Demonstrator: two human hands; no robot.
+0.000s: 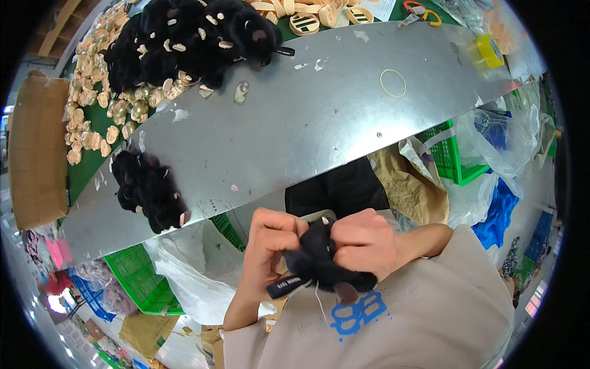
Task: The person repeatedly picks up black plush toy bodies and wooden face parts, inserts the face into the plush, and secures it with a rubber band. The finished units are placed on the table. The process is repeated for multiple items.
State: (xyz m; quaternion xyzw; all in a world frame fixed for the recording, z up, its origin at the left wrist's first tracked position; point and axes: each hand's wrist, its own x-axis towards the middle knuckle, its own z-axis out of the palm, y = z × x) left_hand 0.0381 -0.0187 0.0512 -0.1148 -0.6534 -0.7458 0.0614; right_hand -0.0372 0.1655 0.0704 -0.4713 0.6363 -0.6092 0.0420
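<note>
Close to my chest, below the table's near edge, both hands hold a small black plush toy (318,246). My left hand (265,243) is closed on its left side, with the fingers curled in. My right hand (367,243) grips the other side in a fist. A black fabric label (287,285) and a pale thread (318,299) hang from the toy, and a pinkish-brown ear-like piece (346,293) shows at its bottom. The fingertips are partly hidden by the plush, so whether they pinch anything else cannot be seen.
On the metal tabletop (289,129) lie a small group of black plush toys (147,190), a larger heap (184,46), a rubber band (393,83), yellow tape (489,51) and scissors (420,11). Beige rounded parts (86,92) spread behind. Green crates (138,280) and plastic bags (196,270) stand below.
</note>
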